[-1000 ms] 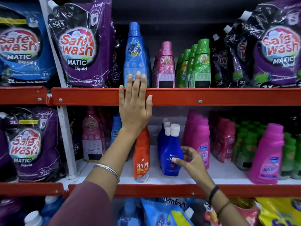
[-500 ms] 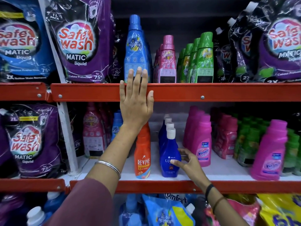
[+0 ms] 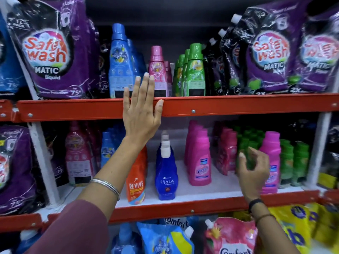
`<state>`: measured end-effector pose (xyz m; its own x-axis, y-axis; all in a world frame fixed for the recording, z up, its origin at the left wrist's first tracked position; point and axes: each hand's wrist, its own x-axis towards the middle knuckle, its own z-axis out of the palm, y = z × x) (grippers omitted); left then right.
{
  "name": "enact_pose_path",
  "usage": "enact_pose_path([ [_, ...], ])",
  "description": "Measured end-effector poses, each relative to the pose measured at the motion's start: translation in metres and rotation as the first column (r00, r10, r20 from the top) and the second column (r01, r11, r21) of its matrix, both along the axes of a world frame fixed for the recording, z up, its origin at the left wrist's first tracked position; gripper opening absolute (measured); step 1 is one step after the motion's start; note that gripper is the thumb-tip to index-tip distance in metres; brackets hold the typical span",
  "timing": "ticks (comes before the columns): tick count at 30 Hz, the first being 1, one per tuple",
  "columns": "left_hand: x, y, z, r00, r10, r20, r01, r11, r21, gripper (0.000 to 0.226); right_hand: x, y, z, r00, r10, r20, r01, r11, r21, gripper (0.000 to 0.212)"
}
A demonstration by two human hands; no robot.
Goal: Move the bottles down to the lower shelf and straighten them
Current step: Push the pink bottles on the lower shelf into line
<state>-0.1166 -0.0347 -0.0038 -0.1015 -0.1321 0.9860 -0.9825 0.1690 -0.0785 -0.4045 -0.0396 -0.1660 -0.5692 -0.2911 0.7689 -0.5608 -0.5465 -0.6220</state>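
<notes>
Resting flat at frame centre, the left hand (image 3: pixel 142 114) is pressing open against the red rail (image 3: pixel 238 104). At lower right, the right hand (image 3: pixel 254 166), fingers spread and empty, is hovering before pink bottles (image 3: pixel 200 162) and green bottles (image 3: pixel 291 162), covering some.

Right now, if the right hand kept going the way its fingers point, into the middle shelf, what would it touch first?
Probably the green bottles right behind the fingertips of the right hand, between the dark pink pack and the pink Vanish bottle. Motion blur leaves depth uncertain.
</notes>
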Motion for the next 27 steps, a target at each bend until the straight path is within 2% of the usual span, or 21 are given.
enact_pose_path([
  [2,-0.006,-0.003,-0.001,1.0,0.024,0.001,-0.024,1.0,-0.006,0.058,-0.026,-0.001,0.0,0.991,-0.108,0.075,0.107,0.994,0.025,0.037],
  [4,-0.008,-0.007,-0.004,0.999,0.052,0.0,-0.052,0.999,-0.016,0.057,-0.045,-0.001,0.0,0.982,-0.14,0.127,0.125,0.985,0.116,0.057],
  [6,-0.009,-0.009,-0.004,0.998,0.066,-0.001,-0.066,0.998,-0.023,0.058,-0.06,-0.005,-0.003,0.982,-0.133,0.131,0.093,0.957,0.276,0.081],
  [8,-0.009,-0.01,-0.004,0.998,0.07,-0.006,-0.07,0.997,-0.027,0.058,-0.07,-0.009,-0.009,0.99,-0.109,0.091,0.056,0.89,0.452,0.096],
  [10,-0.009,-0.01,-0.004,0.998,0.07,-0.009,-0.07,0.997,-0.032,0.058,-0.074,-0.012,-0.017,0.993,-0.116,0.021,0.083,0.818,0.57,0.095],
  [13,-0.009,-0.01,-0.005,0.997,0.077,-0.009,-0.077,0.996,-0.033,0.058,-0.075,-0.01,-0.019,0.98,-0.197,-0.014,0.164,0.772,0.614,0.084],
  [19,-0.008,-0.013,-0.005,0.994,0.113,0.0,-0.113,0.992,-0.051,0.058,-0.069,-0.006,-0.012,0.971,-0.24,-0.008,0.199,0.785,0.586,0.077],
  [27,-0.007,-0.013,-0.005,0.994,0.108,0.01,-0.107,0.992,-0.066,0.058,-0.003,0.005,0.009,0.996,-0.08,-0.047,0.093,0.823,0.56,0.079],
])
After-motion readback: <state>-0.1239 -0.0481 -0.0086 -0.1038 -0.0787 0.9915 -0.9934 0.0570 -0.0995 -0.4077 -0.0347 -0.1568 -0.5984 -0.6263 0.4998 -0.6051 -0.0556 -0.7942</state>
